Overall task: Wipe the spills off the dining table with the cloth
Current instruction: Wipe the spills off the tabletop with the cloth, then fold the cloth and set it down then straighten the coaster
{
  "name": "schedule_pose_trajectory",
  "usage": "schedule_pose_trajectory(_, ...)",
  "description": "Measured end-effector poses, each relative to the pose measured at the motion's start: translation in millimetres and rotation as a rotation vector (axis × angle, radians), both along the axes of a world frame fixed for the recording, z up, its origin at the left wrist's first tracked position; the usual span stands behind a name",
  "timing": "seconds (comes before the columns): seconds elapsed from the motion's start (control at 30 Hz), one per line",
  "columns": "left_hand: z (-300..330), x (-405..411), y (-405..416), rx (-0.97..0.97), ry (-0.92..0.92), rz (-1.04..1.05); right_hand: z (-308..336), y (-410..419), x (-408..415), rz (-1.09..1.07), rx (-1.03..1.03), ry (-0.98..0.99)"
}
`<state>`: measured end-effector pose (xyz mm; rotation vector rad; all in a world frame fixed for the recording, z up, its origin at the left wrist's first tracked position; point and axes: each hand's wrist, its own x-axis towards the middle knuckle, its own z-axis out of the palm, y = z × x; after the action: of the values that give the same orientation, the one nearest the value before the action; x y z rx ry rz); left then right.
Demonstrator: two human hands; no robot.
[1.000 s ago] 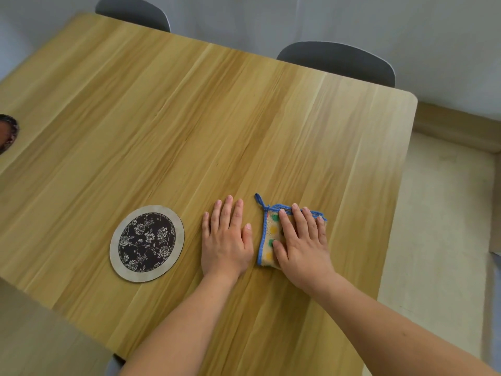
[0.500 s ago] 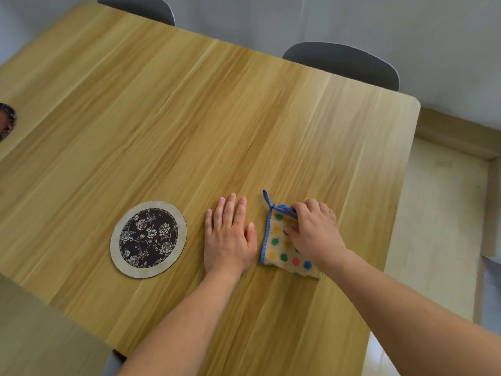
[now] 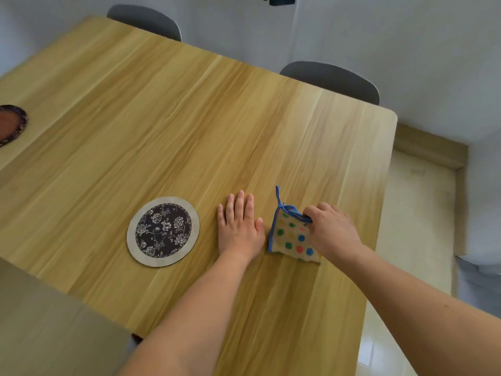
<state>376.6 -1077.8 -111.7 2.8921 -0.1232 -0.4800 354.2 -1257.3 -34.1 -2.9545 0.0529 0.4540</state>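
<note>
A cream cloth [image 3: 291,237] with coloured dots and a blue trim lies near the right front of the wooden dining table [image 3: 189,118]. My right hand [image 3: 332,230] pinches its far right edge with curled fingers and lifts that edge a little off the wood. A blue loop sticks out from the cloth's far left corner. My left hand [image 3: 240,227] rests flat on the table just left of the cloth, fingers straight. I see no spill on the table.
A round black floral coaster [image 3: 163,231] lies left of my left hand. Another round dark-rimmed mat [image 3: 10,124] sits at the left edge. Two grey chairs [image 3: 332,80] stand along the far side. The table's right edge drops to the pale floor [image 3: 414,213].
My right hand went from pressing flat on the cloth to curling and pinching its far edge, which is now raised. The left hand stayed flat in place.
</note>
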Motion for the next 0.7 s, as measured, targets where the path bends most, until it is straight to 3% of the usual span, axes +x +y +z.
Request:
schedule_pose_trajectory(0.1, 44, 0, 4, -0.265, 0.203, 0.034, 36, 10, -17, -0.062, 0.133, 0.073)
schedule_pose_trajectory(0.2, 94, -15, 11, -0.605, 0.232, 0.116, 68, 23, -35, -0.086, 0.219, 0.133)
schedule_pose_trajectory(0.27, 128, -31, 25, -0.73, 0.275, 0.106, 91, 34, -49, -0.082, 0.239, 0.133)
schedule_pose_trajectory(0.37, 176, -61, 54, -0.76, 0.334, 0.036, 130, 56, -73, -0.086, 0.295, 0.059)
schedule_pose_trajectory(0.5, 216, -91, 92, -0.778, 0.245, 0.044, 165, 90, -97, -0.141, 0.415, -0.057)
schedule_pose_trajectory(0.7, 242, -132, 132, -0.867, 0.085, 0.277, 180, 131, -113, -0.149, 0.568, -0.066)
